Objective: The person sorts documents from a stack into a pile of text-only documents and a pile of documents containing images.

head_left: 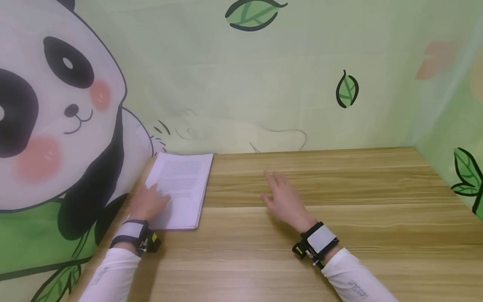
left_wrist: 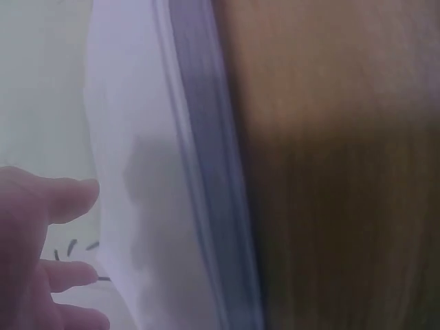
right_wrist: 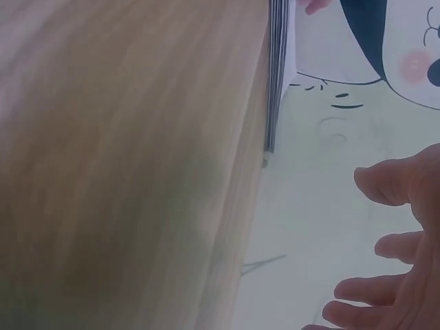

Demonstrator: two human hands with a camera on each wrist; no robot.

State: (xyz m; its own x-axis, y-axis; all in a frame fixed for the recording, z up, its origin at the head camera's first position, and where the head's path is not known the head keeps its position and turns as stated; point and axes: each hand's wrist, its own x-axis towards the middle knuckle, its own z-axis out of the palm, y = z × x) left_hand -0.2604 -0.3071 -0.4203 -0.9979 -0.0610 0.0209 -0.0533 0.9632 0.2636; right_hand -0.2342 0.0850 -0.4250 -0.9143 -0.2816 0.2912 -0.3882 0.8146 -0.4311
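Note:
On the left of the table lies a thick stack of printed paper (head_left: 181, 180), its top sheet covered in lines of text. My left hand (head_left: 149, 203) hovers over the stack's left side with fingers relaxed; in the left wrist view its thumb (left_wrist: 72, 199) shows above the sheets, and a shadow falls on them. To the right of the stack, my right hand (head_left: 284, 199) is held above the bare wood, fingers spread loosely and nothing in them. The right wrist view shows these fingers (right_wrist: 371, 289) apart, with the stack's layered edge (right_wrist: 276, 75) farther off.
The wooden table (head_left: 339, 180) reaches back to a pale green cloth backdrop (head_left: 286, 84) printed with leaves. A large printed panda (head_left: 75, 109) fills the backdrop at the left. Each wrist wears a strap (head_left: 320, 241) with a small camera.

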